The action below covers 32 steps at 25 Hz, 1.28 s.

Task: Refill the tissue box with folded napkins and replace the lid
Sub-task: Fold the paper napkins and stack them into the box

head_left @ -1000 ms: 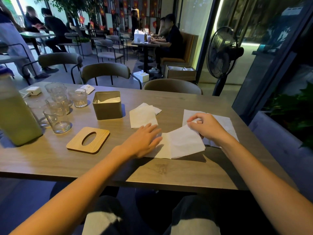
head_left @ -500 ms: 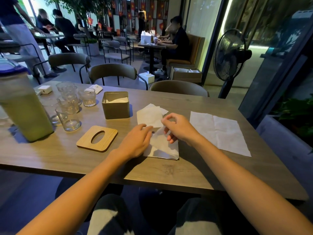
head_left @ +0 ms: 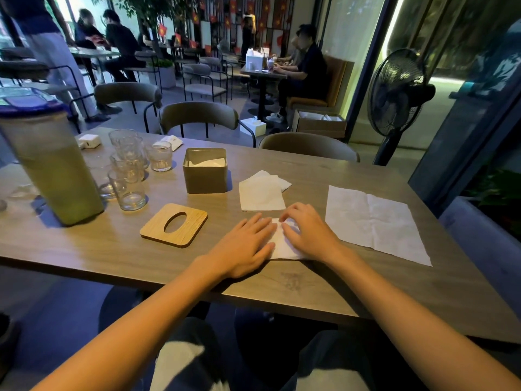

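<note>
Both hands are now lying flatter than a moment ago, pressing the napkin (head_left: pixel 282 241) down on the table (head_left: pixel 84 249) instead of pinching its edge. Left hand (head_left: pixel 245 246) is resting palm down with its fingers stretched out and close together on the napkin's left side, gripping nothing. Right hand (head_left: pixel 307 232) is sitting on the right side with fingers slightly curled, tips pressing the paper, nothing closed in them. Just left of the hands, the wooden lid (head_left: pixel 174 224) with its oval hole is lying flat on the table, apart from the box. Beyond the hands, 2 folded napkins (head_left: pixel 262 191) are stacked, and to the right 1 unfolded sheet (head_left: pixel 375 221) is spread out. Farther back, the tissue box (head_left: pixel 205 170) is standing open with white paper showing inside. Glasses (head_left: pixel 128 176) and a tall pitcher (head_left: pixel 53 167) of greenish drink are standing to the left.
</note>
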Each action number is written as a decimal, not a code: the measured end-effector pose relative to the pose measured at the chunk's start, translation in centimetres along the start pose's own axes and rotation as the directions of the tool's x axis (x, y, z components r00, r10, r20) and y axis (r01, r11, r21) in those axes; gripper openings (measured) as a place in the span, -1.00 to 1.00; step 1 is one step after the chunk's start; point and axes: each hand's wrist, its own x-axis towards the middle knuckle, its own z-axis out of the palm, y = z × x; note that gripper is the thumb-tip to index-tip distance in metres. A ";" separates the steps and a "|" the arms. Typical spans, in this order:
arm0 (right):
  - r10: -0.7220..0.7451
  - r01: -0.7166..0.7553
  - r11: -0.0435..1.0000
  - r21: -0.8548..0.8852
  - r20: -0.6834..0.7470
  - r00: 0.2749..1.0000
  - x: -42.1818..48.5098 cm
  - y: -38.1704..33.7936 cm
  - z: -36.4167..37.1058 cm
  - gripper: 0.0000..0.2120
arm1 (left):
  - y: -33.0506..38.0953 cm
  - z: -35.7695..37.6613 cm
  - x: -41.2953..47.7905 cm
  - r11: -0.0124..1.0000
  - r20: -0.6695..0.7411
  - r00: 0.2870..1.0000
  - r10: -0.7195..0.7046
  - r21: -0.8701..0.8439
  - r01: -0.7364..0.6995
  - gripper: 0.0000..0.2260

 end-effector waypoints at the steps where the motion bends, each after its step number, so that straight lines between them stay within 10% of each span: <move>1: -0.005 0.005 0.998 -0.062 0.003 1.000 -0.3 0.5 -0.1 -0.78 | -0.1 0.2 0.2 1.000 0.027 1.000 -0.006 0.016 0.006 -0.49; 13: 0.006 0.015 0.995 -0.102 0.208 0.978 -4.9 3.2 -0.6 -0.50 | -1.0 -0.2 0.9 0.979 0.150 0.976 -0.158 0.150 0.135 -0.37; 20: 0.128 -0.128 0.978 0.167 0.010 0.992 -2.8 2.1 -2.5 -0.70 | -1.3 -1.8 1.9 0.986 0.064 0.984 -0.166 0.023 0.165 -0.40; 28: 0.133 -0.084 0.963 -0.256 0.178 0.975 0.4 1.7 -0.5 -0.54 | -2.3 -1.4 2.8 0.964 0.065 0.973 -0.221 0.163 0.209 -0.43; 32: 0.218 -0.223 0.975 0.011 0.172 0.961 0.7 1.7 -0.6 -0.46 | -2.9 -1.9 2.8 0.966 0.067 0.964 -0.256 0.046 0.254 -0.35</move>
